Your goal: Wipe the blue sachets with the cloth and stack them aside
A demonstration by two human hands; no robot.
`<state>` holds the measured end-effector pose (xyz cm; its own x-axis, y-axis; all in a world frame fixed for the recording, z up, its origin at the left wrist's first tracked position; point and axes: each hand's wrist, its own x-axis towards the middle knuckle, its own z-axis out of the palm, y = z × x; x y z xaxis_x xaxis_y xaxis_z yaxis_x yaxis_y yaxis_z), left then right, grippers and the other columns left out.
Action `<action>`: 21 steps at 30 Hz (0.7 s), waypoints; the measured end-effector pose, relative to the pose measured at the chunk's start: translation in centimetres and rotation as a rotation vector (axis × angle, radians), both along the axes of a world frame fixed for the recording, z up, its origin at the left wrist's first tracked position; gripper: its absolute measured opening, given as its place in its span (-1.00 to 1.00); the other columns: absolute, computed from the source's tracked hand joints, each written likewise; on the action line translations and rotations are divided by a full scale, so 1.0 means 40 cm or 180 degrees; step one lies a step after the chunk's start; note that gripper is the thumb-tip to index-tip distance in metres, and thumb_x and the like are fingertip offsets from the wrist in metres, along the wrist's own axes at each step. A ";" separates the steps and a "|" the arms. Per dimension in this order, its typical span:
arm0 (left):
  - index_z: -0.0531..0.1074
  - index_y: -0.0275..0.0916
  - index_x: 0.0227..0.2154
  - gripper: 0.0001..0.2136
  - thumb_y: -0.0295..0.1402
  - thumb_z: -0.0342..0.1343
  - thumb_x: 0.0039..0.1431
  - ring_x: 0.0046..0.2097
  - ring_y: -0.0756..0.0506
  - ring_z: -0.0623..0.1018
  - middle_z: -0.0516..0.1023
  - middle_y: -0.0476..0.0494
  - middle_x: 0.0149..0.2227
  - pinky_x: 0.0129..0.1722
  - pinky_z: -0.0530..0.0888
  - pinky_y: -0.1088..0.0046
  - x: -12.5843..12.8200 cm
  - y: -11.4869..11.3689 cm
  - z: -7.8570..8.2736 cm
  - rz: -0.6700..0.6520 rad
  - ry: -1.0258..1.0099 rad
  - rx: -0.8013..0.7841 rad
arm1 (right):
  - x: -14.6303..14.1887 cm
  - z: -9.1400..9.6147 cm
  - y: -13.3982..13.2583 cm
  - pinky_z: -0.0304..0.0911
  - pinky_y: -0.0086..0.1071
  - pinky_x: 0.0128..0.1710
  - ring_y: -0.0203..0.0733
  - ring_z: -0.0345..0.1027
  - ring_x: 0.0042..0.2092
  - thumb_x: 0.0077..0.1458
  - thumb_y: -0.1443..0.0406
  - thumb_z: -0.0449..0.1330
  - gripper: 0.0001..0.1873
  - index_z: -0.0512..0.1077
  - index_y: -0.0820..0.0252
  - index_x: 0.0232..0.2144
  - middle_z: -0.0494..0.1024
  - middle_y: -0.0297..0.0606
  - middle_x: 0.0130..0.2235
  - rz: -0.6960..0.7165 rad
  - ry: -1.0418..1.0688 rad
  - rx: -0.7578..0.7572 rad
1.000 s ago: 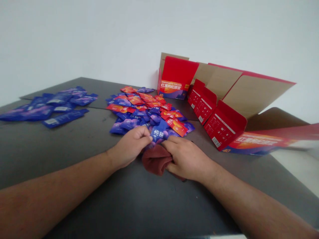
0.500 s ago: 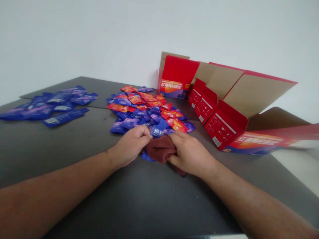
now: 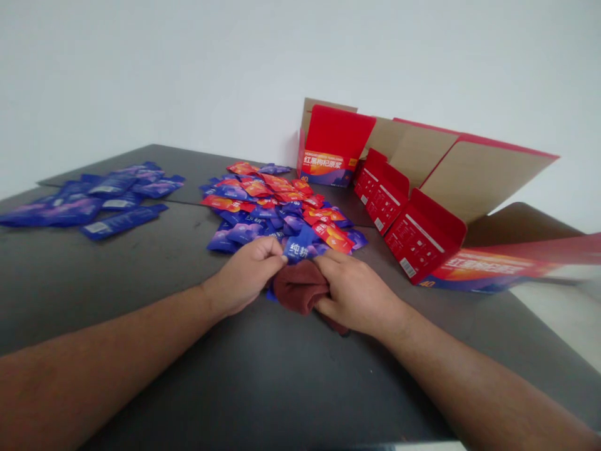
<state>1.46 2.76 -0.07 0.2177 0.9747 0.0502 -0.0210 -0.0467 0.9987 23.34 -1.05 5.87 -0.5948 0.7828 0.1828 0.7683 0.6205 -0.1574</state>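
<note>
Between my hands is a blue pouch (image 3: 297,247) with white lettering, its lower part mostly covered by a brown cloth (image 3: 302,287). My left hand (image 3: 248,270) pinches the pouch's left edge between thumb and fingers. On the other side, my right hand (image 3: 357,288) is closed on the bunched cloth, pressing it against the front of the pouch. Just beyond my hands lies a heap of red and blue pouches (image 3: 263,207).
Another pile of blue pouches (image 3: 94,197) lies on the left of the dark table (image 3: 225,388). Open red cardboard boxes (image 3: 422,241) stand in a row along the right, with one more box (image 3: 328,160) at the back. A pale wall (image 3: 188,69) rises behind.
My right hand has shifted slightly left with the cloth, which now covers more of the pouch's lower part. My left hand and the heaps have stayed put.
</note>
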 end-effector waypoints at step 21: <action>0.32 -0.21 -0.42 -0.85 -0.34 0.18 0.17 -0.50 0.05 0.27 0.31 0.07 -0.50 -0.53 0.23 0.54 -0.005 0.004 -0.010 -0.0046 0.0110 0.0079 | 0.004 -0.002 0.003 0.29 -0.29 -0.17 -0.12 0.40 -0.17 0.08 0.31 0.24 -0.84 0.42 0.15 -0.23 0.52 -0.23 -0.20 0.0043 0.0088 -0.0025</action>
<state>1.25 2.93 -0.47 0.2339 0.9700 0.0664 0.0128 -0.0713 0.9974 23.50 -0.92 5.81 -0.6002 0.7762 0.1931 0.7551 0.6295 -0.1832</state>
